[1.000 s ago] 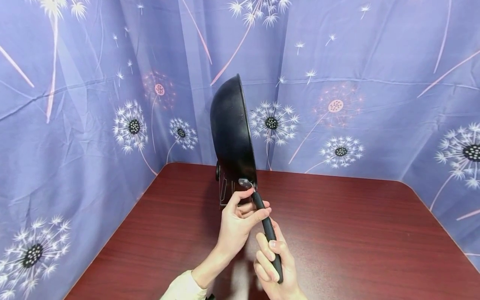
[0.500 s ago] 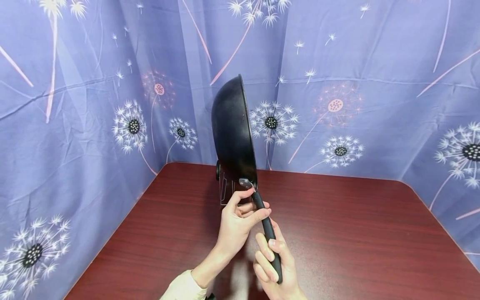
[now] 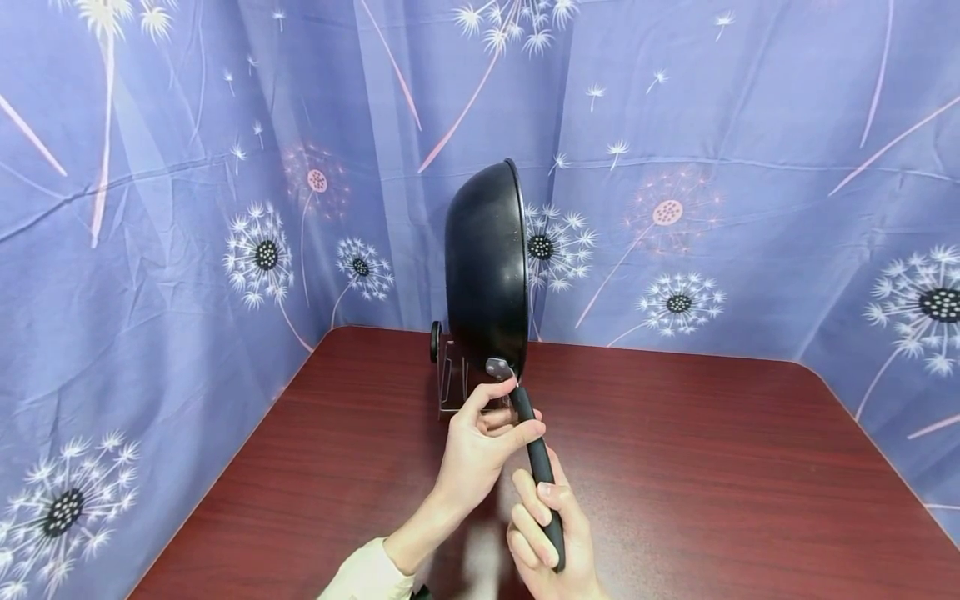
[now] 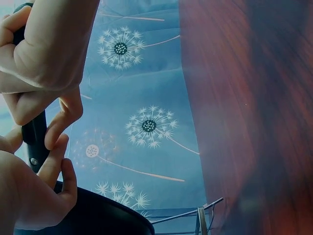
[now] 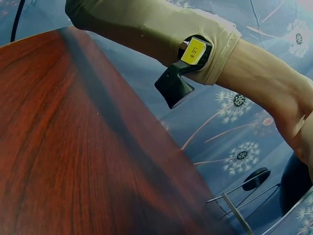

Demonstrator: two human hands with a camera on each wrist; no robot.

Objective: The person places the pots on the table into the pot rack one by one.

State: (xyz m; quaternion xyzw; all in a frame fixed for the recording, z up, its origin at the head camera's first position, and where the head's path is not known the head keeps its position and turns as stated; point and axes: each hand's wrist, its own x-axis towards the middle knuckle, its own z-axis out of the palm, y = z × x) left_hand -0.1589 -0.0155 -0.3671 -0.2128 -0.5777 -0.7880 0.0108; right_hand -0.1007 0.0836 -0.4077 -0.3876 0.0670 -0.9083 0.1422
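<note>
A black wok [image 3: 487,258] stands on edge in the head view, its rounded outside to the left and its rim to the right. My left hand [image 3: 472,454] pinches the wok's black handle [image 3: 538,458] close to the metal bracket. Lower down, the fingers of my right hand [image 3: 551,533] are curled round the same handle. Behind the left hand and under the wok is a wire rack [image 3: 450,379], partly hidden. Whether the wok touches the rack I cannot tell. The left wrist view shows both hands on the handle and the wok's dark edge [image 4: 102,215].
The rack stands on a dark red wooden table [image 3: 712,458]. A round black knob-like piece [image 3: 436,342] is at the rack's left side. Blue dandelion-print curtains [image 3: 750,208] enclose the table's back and sides. A small camera [image 5: 193,54] sits on the left sleeve.
The wok has shifted to the right and turned slightly, leaving more of the rack and the black knob-like piece uncovered. My left hand has moved slightly right; the right hand keeps its hold.
</note>
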